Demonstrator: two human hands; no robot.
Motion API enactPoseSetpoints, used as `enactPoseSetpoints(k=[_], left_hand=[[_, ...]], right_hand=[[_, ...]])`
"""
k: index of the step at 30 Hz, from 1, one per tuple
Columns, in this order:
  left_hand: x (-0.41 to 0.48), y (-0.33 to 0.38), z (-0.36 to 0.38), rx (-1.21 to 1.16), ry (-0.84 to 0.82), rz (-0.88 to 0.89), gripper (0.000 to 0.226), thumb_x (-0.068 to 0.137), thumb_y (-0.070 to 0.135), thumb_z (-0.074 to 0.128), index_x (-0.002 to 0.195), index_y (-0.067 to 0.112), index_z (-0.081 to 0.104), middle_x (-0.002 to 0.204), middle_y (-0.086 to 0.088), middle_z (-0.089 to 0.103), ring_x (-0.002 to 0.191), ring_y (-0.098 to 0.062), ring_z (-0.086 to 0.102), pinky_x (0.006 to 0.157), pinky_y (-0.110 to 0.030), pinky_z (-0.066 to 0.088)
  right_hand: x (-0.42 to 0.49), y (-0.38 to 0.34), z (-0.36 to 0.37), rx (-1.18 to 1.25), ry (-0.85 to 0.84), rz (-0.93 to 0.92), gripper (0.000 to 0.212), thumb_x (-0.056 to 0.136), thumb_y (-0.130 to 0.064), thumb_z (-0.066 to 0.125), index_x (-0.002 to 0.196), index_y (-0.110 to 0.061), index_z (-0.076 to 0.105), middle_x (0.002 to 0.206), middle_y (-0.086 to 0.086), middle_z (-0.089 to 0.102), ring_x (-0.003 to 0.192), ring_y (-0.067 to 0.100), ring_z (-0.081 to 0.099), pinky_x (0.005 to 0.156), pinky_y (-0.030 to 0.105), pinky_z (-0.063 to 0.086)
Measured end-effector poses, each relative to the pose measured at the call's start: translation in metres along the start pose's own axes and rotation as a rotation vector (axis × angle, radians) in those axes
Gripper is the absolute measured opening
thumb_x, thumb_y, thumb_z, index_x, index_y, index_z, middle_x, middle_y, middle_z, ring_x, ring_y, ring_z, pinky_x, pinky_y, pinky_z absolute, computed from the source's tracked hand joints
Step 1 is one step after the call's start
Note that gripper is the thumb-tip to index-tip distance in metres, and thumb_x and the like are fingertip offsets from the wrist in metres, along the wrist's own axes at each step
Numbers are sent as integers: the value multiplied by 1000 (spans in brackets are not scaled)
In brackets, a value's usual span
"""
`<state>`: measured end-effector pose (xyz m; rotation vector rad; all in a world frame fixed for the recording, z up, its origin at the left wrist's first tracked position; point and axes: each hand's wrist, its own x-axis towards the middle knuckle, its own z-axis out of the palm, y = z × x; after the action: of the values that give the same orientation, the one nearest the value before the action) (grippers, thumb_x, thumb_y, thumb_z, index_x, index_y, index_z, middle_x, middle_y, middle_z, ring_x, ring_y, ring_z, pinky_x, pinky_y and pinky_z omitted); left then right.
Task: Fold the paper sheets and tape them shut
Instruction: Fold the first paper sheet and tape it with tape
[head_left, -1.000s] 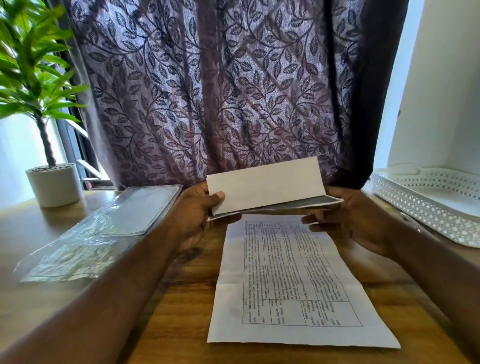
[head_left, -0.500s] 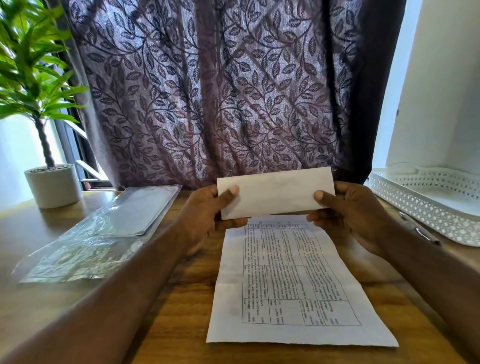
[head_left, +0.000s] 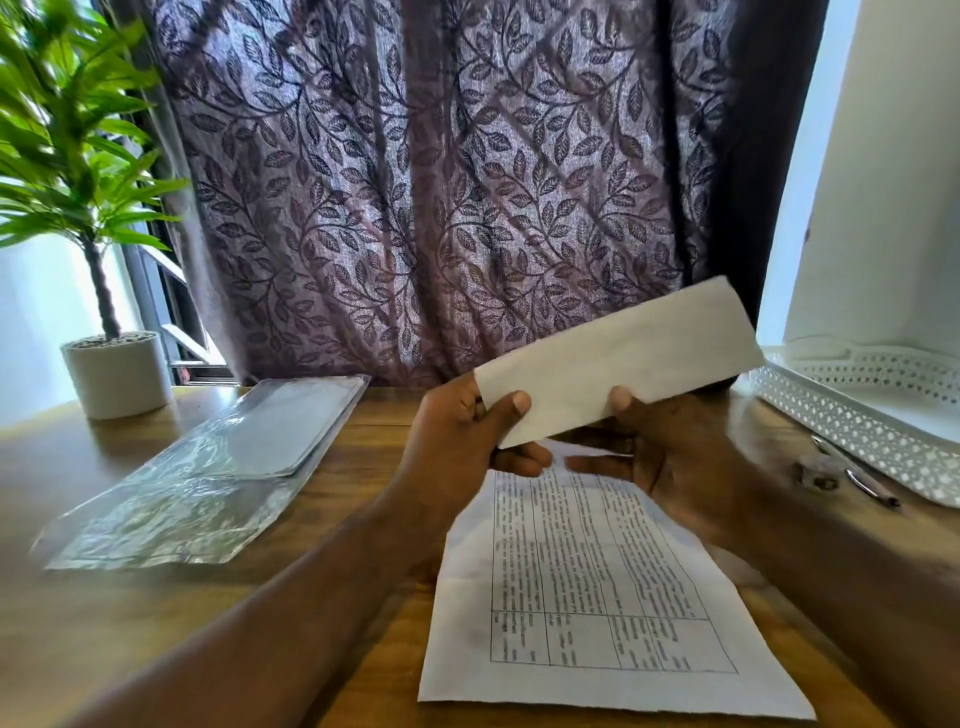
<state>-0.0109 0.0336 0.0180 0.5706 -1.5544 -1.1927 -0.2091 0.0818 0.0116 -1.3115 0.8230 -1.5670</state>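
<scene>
Head view, the only one:
- Folded sheet (head_left: 618, 364): plain white strip held in the air above the table (head_left: 104, 597), tilted, right end higher and reaching toward the curtain (head_left: 441, 182). The face that shows is blank, no writing.
- Left hand (head_left: 457, 441): pinches the strip's lower-left end, thumb flat on the front, fingers curled behind and under it.
- Right hand (head_left: 670, 447): thumb tip on the front near the lower edge, fingers close together beneath. It reads as a pinch; finger contact behind is hidden and the hand is motion-blurred.
- Printed sheet (head_left: 597, 597): flat on the table, directly below both hands, its far end covered by them. It carries a ruled grid of columns and rows filled with small text; too small and soft to read.
- Clear plastic sleeve (head_left: 208, 467): lies on the table to the left, well apart from the sheets; no label legible.
- Potted plant (head_left: 117, 371): white pot, far left corner.
- White perforated tray (head_left: 857, 426): right edge, with a pen (head_left: 852, 478) just beside it. No brand marks visible anywhere.
</scene>
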Motion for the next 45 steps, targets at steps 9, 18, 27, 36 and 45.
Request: enactPoseSetpoints(k=[9, 18, 27, 36, 45], left_hand=[[-7, -3, 16, -37, -52, 2, 28, 98, 6, 60, 124, 15, 61, 90, -16, 76, 61, -25, 72, 54, -28, 61], [0, -2, 2, -59, 0, -53, 22, 97, 6, 60, 112, 22, 62, 103, -17, 73, 63, -30, 73, 54, -26, 60], [7, -5, -9, -117, 73, -132, 21, 98, 10, 60, 118, 6, 65, 92, -12, 77, 69, -27, 74, 57, -25, 60], [1, -2, -6, -517, -26, -130, 45, 83, 20, 68, 125, 4, 62, 124, -21, 68, 117, -35, 66, 101, -46, 53], [-4, -11, 14, -409, -6, -161, 32, 98, 3, 57, 127, 14, 57, 121, -17, 71, 107, -33, 71, 84, -41, 61]], right_hand=[[-1, 5, 16, -27, 38, 22, 25, 96, -25, 54, 118, -19, 65, 106, 12, 77, 96, 29, 75, 75, 49, 63], [13, -24, -35, 77, 259, -91, 17, 101, -22, 52, 111, -17, 65, 100, 5, 78, 91, 23, 75, 82, 51, 59], [13, -27, -49, -24, 313, -11, 20, 101, -14, 54, 115, -7, 67, 102, 11, 77, 91, 27, 76, 66, 39, 64], [6, -12, -11, -294, 96, 56, 25, 98, -11, 58, 123, -10, 64, 97, 17, 77, 74, 36, 75, 59, 32, 62], [-1, -8, 15, -422, -33, -4, 30, 96, -10, 61, 124, -18, 60, 97, 11, 78, 81, 32, 76, 64, 34, 63]])
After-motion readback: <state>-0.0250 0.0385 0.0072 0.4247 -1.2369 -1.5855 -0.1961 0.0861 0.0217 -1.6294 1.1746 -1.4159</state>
